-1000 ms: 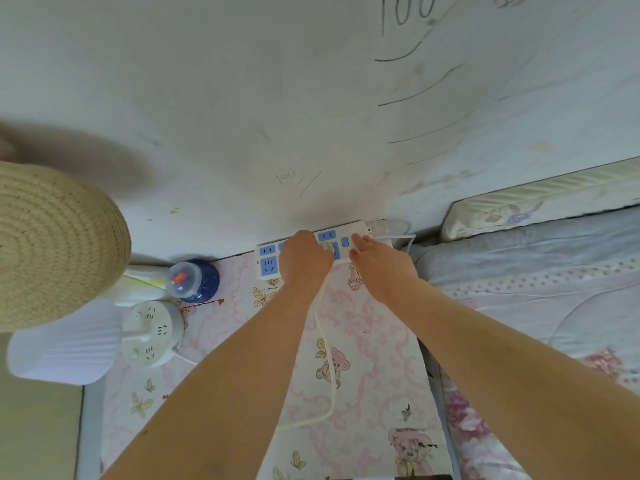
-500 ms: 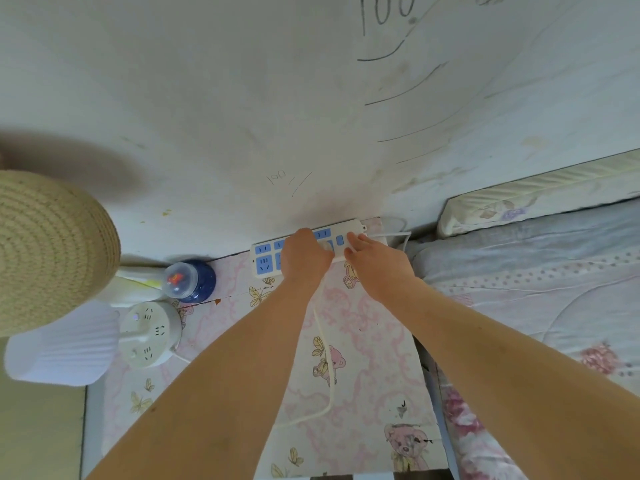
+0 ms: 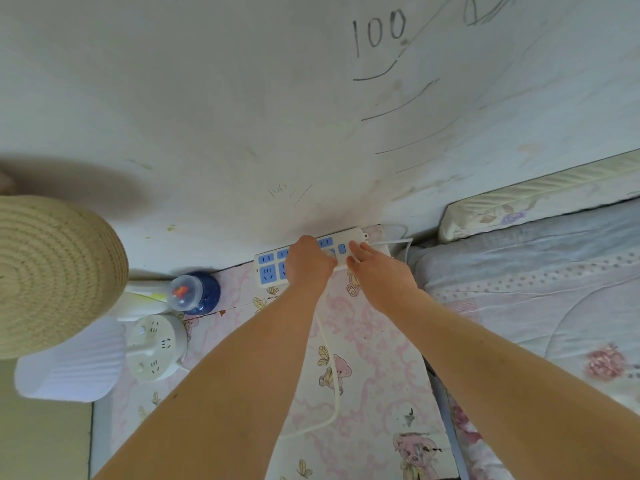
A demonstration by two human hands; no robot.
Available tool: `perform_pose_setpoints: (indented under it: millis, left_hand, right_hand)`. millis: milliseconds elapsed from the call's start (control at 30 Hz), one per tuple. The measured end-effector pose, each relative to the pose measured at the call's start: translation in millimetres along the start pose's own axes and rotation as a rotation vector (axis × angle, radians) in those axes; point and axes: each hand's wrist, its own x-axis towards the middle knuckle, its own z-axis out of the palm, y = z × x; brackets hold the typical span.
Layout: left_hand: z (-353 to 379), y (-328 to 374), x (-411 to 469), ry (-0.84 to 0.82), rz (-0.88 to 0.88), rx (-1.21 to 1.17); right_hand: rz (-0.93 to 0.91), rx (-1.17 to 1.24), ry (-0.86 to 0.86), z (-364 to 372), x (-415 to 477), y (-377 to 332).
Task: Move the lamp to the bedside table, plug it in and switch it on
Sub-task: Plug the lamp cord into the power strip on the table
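The white power strip with blue sockets lies along the wall at the back of the bedside table. My left hand is a fist pressed on its middle, closed around the lamp's plug, which is hidden under it. The white cord runs from under that hand down across the table. My right hand holds the strip's right end, fingertips on top and thumb at its front edge. The lamp stands at the table's left, with a round white base and a ribbed white shade tipped leftward.
A woven straw hat overhangs the lamp at far left. A blue bottle with a clear cap lies by the wall beside the lamp. The bed with a quilt borders the table on the right. The scribbled wall is right behind.
Both hands stay on the power strip in nearly the same places. The view has shifted slightly; nothing else has moved.
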Motion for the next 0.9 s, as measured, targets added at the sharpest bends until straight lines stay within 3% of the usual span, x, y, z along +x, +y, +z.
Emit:
perform_pose_setpoints:
  millis: [400, 633, 900]
  left_hand:
    - [0, -6, 3, -0.016, 0.003, -0.057]
    - [12, -20, -18, 0.13, 0.158, 0.02]
    - [-3, -81, -43, 0.158, 0.291, -0.033]
  right_hand:
    - [0.042, 0.008, 0.007, 6, -2, -5]
    - [0.086, 0.025, 0.079, 17, -13, -13]
    - [0.161, 0.288, 0.168, 21, -36, -53]
